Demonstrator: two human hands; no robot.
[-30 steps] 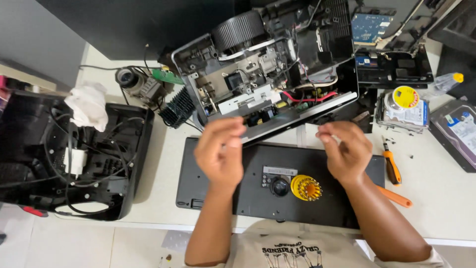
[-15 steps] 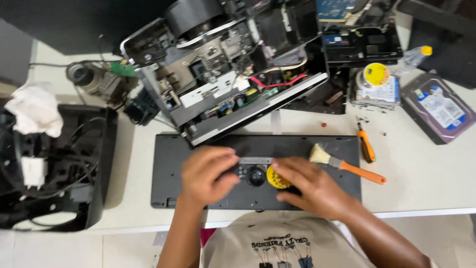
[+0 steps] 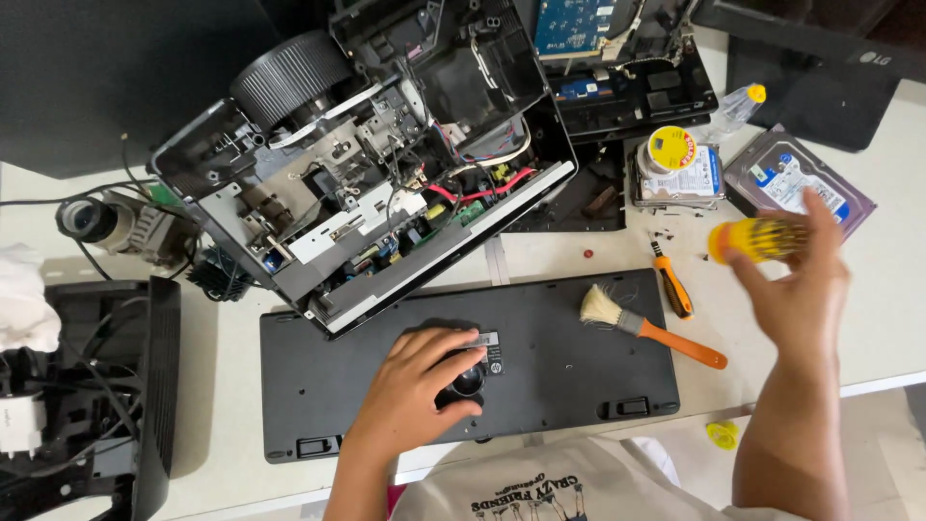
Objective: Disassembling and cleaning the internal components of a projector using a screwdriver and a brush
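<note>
Head view looks down on a pale worktable [image 3: 569,256] crowded with opened electronics. Largest, at far left-centre, lies an opened projector chassis [image 3: 367,183] with its ribbed lens ring, metal brackets and red and blue wires exposed. Near it, across the middle of the table, a black keyboard [image 3: 559,362] lies face down, its flat back up. At the near left edge sits a black plastic housing [image 3: 87,396] holding tangled cables. Far right, a hard drive [image 3: 772,174] with a blue and white label rests flat, and just left of it a second drive [image 3: 690,178] carries a round yellow-lidded tin [image 3: 670,150].

An orange-handled brush [image 3: 646,328] lies across the keyboard's right end, bristles on the black back, handle running out over the table. Just beyond it a small orange screwdriver [image 3: 672,285] lies on the table.

Left hand [image 3: 420,386] rests palm down on the middle of the keyboard back, fingers curled loosely around a small black round part [image 3: 469,378], touching it. Right hand [image 3: 796,280] is raised above the table's right side, fingers closed around a yellow ribbed cylinder [image 3: 757,239], blurred, hanging over the near corner of the hard drive.
</note>
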